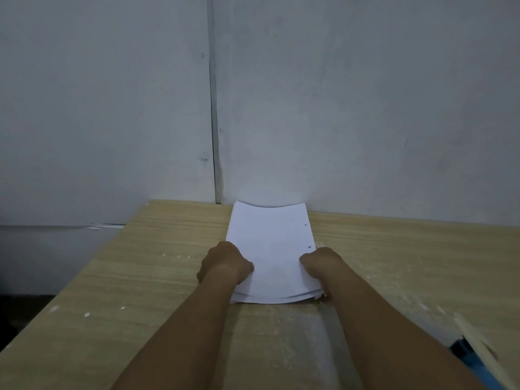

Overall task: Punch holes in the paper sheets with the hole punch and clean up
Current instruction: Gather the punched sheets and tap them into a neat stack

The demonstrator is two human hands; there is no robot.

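Note:
A stack of white paper sheets (271, 249) lies on the wooden table (140, 277), its far edge curling up near the wall. Two punched holes show along its right edge. My left hand (225, 263) grips the stack's left edge with the thumb on top. My right hand (320, 263) grips the right edge the same way. The sheets at the near edge are slightly fanned. No hole punch is in view.
Small white paper dots (122, 307) and pale dust are scattered on the table. A grey wall (365, 108) rises right behind the paper. A blue object (464, 353) and a pale strip sit at the lower right corner. The table's left edge drops off.

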